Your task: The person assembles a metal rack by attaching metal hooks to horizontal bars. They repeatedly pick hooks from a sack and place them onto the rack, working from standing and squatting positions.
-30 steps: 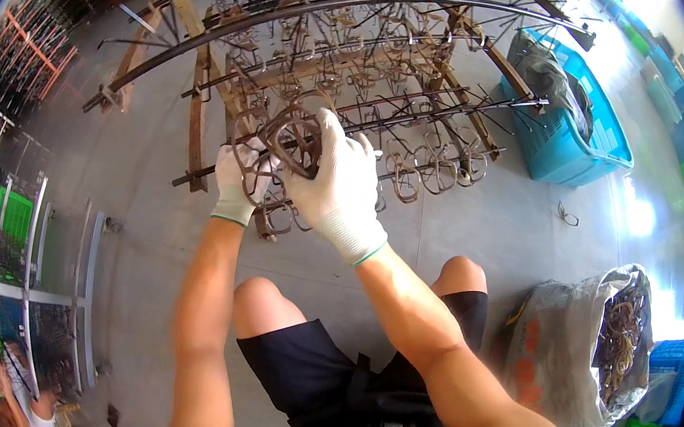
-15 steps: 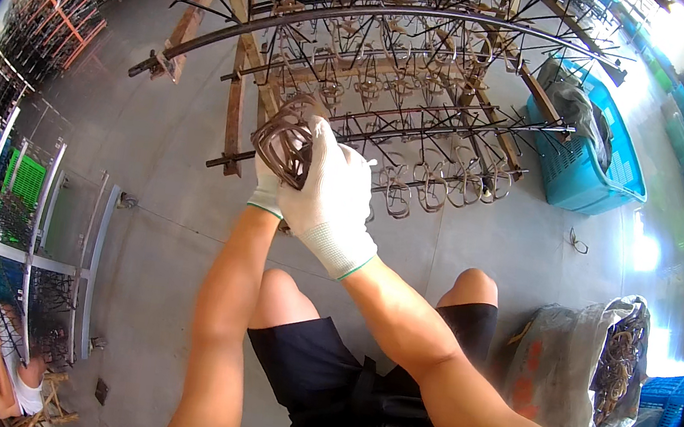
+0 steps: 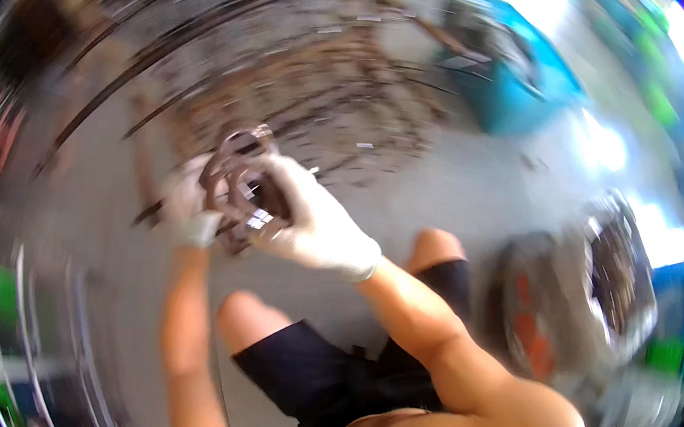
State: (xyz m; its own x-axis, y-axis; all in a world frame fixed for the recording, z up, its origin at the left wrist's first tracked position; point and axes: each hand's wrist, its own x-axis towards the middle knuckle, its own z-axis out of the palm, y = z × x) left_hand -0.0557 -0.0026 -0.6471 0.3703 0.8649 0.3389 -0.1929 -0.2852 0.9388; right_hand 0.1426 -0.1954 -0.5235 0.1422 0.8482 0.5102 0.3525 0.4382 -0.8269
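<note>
A bunch of brown, glossy, loop-shaped pieces (image 3: 230, 177) is held between my two hands, in front of my knees; their exact kind is hard to make out. My right hand (image 3: 315, 217), in a white knitted glove, grips the bunch from the right with thumb and fingers around it. On the other side my left hand (image 3: 186, 200), gloved alike and smeared by motion, is closed against the left edge of the loops. Just beyond both hands stands a rack (image 3: 292, 69) of dark bars with similar brown loops hanging from it, blurred.
A turquoise plastic basket (image 3: 504, 101) with grey sheeting in it stands at the far right. Nearer on the right is a large grey sack (image 3: 521, 298) full of brown pieces. White metal shelving (image 3: 21, 318) lines the left side. Blue and green crates stand along the right edge.
The view has swung to the right, blurring the scene. My hands have drawn lower and nearer with the bunch, and the left hand now shows more at its left side.
</note>
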